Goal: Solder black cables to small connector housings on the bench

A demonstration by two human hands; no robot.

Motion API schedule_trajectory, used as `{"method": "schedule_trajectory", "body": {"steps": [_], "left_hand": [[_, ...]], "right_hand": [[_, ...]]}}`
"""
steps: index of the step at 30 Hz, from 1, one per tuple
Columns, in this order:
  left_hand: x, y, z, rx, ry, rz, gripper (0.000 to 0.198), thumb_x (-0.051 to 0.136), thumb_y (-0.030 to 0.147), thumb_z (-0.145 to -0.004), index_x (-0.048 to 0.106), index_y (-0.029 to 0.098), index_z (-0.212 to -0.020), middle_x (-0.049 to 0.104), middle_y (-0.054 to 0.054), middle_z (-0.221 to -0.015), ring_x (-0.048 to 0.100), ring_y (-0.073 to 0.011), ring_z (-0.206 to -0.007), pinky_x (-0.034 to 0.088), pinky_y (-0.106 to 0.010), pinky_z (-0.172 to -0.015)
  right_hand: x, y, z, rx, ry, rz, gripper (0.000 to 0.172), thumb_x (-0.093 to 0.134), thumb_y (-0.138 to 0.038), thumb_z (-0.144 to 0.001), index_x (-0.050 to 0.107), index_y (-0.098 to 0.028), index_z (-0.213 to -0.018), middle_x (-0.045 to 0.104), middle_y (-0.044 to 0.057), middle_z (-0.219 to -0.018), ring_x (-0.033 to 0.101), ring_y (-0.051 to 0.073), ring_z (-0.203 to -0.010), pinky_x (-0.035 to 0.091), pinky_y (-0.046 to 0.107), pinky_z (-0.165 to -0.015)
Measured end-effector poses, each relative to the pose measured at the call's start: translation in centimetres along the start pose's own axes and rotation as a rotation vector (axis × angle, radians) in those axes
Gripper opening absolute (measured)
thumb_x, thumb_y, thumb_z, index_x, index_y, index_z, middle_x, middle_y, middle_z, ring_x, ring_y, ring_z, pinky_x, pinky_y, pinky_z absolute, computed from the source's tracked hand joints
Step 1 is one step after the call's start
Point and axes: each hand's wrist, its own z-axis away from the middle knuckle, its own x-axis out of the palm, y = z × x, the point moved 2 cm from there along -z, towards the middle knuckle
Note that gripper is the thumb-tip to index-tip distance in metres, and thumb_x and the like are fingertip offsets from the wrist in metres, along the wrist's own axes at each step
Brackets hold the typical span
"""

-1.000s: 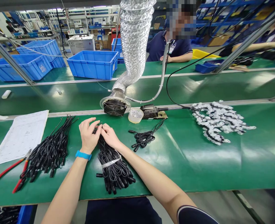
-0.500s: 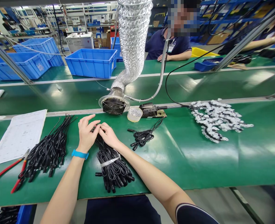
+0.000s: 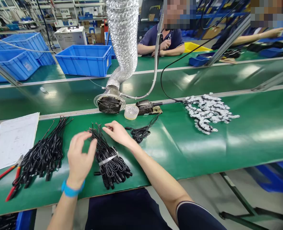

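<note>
Cable bundle [image 3: 112, 167], black and tied round with one whitish band [image 3: 108, 158], lies on the green bench top [image 3: 179, 153] between the person's two forearms. Its long axis runs slantwise: the thin wire ends [image 3: 99, 132] point away from the body and a little to the left, while the moulded connectors [image 3: 112, 181] lie toward the body and a little to the right.

Both hands are at the wire end, one on each side, and they are apart from each other. The left hand [image 3: 80, 156] is at the left, with thumb and fingers spread wide. It seems the nearer one, because its fingertips overlap the wires in this view; whether they touch, one cannot tell. The right hand [image 3: 118, 132] is just beside the wires at the right, its fingers loosely bent; nothing is seen in them, but whether they pinch something is not clear.

Farther left lies a loose heap of similar cables [image 3: 44, 151], beside red-handled pliers [image 3: 17, 175]. A small cable coil [image 3: 140, 134] is near the right wrist.
</note>
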Motion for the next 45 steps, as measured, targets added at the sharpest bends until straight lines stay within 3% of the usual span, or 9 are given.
{"method": "schedule_trajectory", "body": {"steps": [5, 8, 11, 19, 28, 34, 39, 42, 45], "left_hand": [[0.7, 1.5, 8.2, -0.277, -0.318, -0.167, 0.068, 0.061, 0.059, -0.09, 0.045, 0.022, -0.145, 0.06, -0.013, -0.129, 0.067, -0.0264, -0.096, 0.056, -0.037, -0.073], [2.1, 1.6, 10.1, -0.346, -0.334, -0.018, 0.078, 0.059, 0.059, -0.091, 0.031, 0.021, -0.154, 0.052, -0.015, -0.138, 0.063, -0.029, -0.112, 0.057, -0.044, -0.089], [2.7, 1.4, 10.1, -0.373, -0.305, 0.12, 0.076, 0.061, 0.055, -0.091, 0.032, 0.022, -0.153, 0.047, -0.015, -0.141, 0.056, -0.0301, -0.124, 0.051, -0.049, -0.104], [2.2, 0.1, 10.0, -0.432, -0.315, 0.286, 0.072, 0.063, 0.052, -0.091, 0.036, 0.027, -0.153, 0.049, -0.013, -0.144, 0.059, -0.027, -0.12, 0.05, -0.047, -0.106], [1.0, 2.8, 9.2, -0.363, -0.31, 0.011, 0.089, 0.075, 0.054, -0.079, 0.036, 0.027, -0.154, 0.022, -0.015, -0.164, 0.035, -0.0386, -0.147, 0.038, -0.059, -0.117], [-2.3, 0.0, 7.7, -0.326, -0.259, 0.07, 0.067, 0.071, 0.028, -0.077, 0.052, 0.031, -0.142, 0.038, -0.008, -0.154, 0.04, -0.0299, -0.145, 0.037, -0.049, -0.121], [-5.6, -4.0, 6.6, -0.257, -0.33, -0.121, 0.064, 0.069, 0.027, -0.076, 0.057, 0.031, -0.139, 0.031, -0.006, -0.16, 0.042, -0.0321, -0.143, 0.039, -0.049, -0.119], [-6.6, -5.6, 6.5, -0.227, -0.349, -0.177, 0.063, 0.066, 0.031, -0.081, 0.054, 0.031, -0.143, 0.033, -0.007, -0.16, 0.042, -0.0326, -0.143, 0.038, -0.052, -0.118], [-6.3, -5.7, 7.1, -0.229, -0.296, -0.275, 0.079, 0.07, 0.041, -0.081, 0.04, 0.031, -0.153, 0.034, -0.011, -0.161, 0.041, -0.0361, -0.142, 0.036, -0.058, -0.116]], "right_hand": [[-2.1, 1.5, 7.7, 0.17, -0.186, -0.091, 0.036, 0.062, -0.046, -0.092, 0.076, -0.016, -0.078, 0.067, 0.002, -0.068, 0.056, 0.015, -0.064, 0.037, 0.027, -0.06], [-0.9, 2.6, 10.3, 0.259, -0.102, -0.221, 0.035, 0.067, -0.045, -0.087, 0.076, -0.014, -0.072, 0.068, 0.003, -0.065, 0.055, 0.015, -0.06, 0.037, 0.026, -0.058], [0.1, 3.0, 10.6, 0.268, 0.02, -0.35, 0.033, 0.073, -0.045, -0.079, 0.075, -0.014, -0.07, 0.069, 0.005, -0.067, 0.055, 0.015, -0.06, 0.04, 0.027, -0.059], [0.6, 2.7, 10.6, 0.251, -0.051, -0.475, 0.034, 0.07, -0.049, -0.079, 0.066, -0.016, -0.073, 0.059, 0.0, -0.062, 0.049, 0.013, -0.058, 0.037, 0.026, -0.057], [2.9, -1.7, 10.5, 0.174, -0.071, -0.735, 0.043, 0.065, -0.06, -0.084, 0.054, -0.019, -0.078, 0.047, -0.004, -0.066, 0.041, 0.011, -0.058, 0.034, 0.027, -0.059], [3.9, -6.0, 8.8, 0.064, -0.152, -0.878, 0.044, 0.066, -0.06, -0.087, 0.053, -0.02, -0.076, 0.045, -0.005, -0.064, 0.038, 0.012, -0.06, 0.032, 0.027, -0.061], [0.2, -10.6, 5.7, -0.131, -0.049, -1.065, 0.042, 0.066, -0.056, -0.09, 0.049, -0.021, -0.075, 0.045, -0.004, -0.069, 0.043, 0.011, -0.062, 0.037, 0.027, -0.061], [-1.0, -11.6, 4.7, -0.216, 0.053, -0.926, 0.034, 0.063, -0.051, -0.092, 0.053, -0.021, -0.08, 0.05, -0.003, -0.071, 0.049, 0.012, -0.066, 0.042, 0.028, -0.066], [1.5, -10.6, 4.7, -0.228, 0.024, -0.557, 0.023, 0.063, -0.041, -0.093, 0.062, -0.02, -0.084, 0.059, 0.0, -0.078, 0.054, 0.014, -0.074, 0.045, 0.028, -0.072]]}}
